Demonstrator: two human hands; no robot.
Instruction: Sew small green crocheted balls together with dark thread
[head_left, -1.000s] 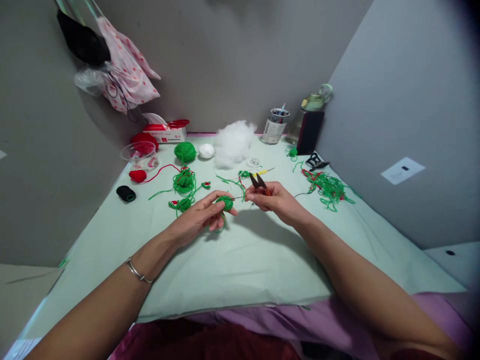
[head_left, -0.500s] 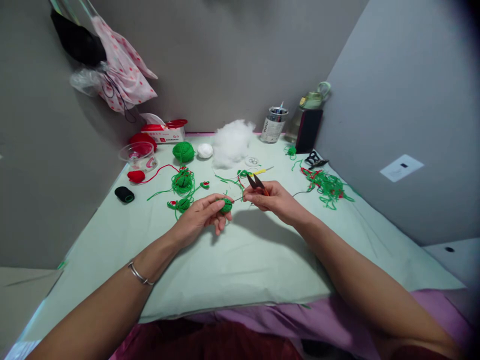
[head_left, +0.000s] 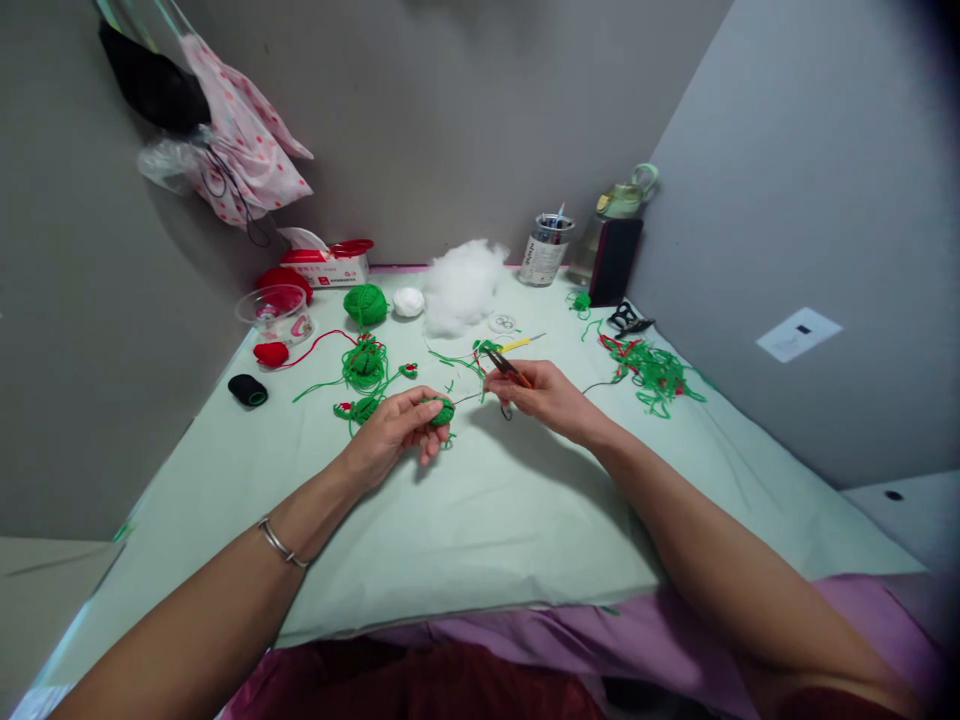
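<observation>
In my left hand (head_left: 405,425), a small round green crocheted piece (head_left: 442,411) is pinched between thumb and fingers. A dark thread (head_left: 469,397) stretches from it to my right hand (head_left: 529,388). That hand is closed round a pair of thread snips (head_left: 511,368) with dark blades and an orange handle; its fingertips pinch the thread's end. Whether a needle is there I cannot make out. Beside my left hand lie a green crocheted piece with a red-and-white tip (head_left: 365,409) and, behind it, another green piece amid loose yarn (head_left: 365,362).
Behind my hands lie white stuffing (head_left: 465,285), a green yarn ball (head_left: 366,304) and a yellow-handled crochet hook (head_left: 517,343). Tangled green and red yarn (head_left: 656,375) is at right, near a bottle (head_left: 619,205) and phone (head_left: 616,262). A black spool (head_left: 247,390) stands at left.
My left hand has shifted slightly left with the green piece, away from my right hand. The snips' blades have tipped lower and drawn closer together.
</observation>
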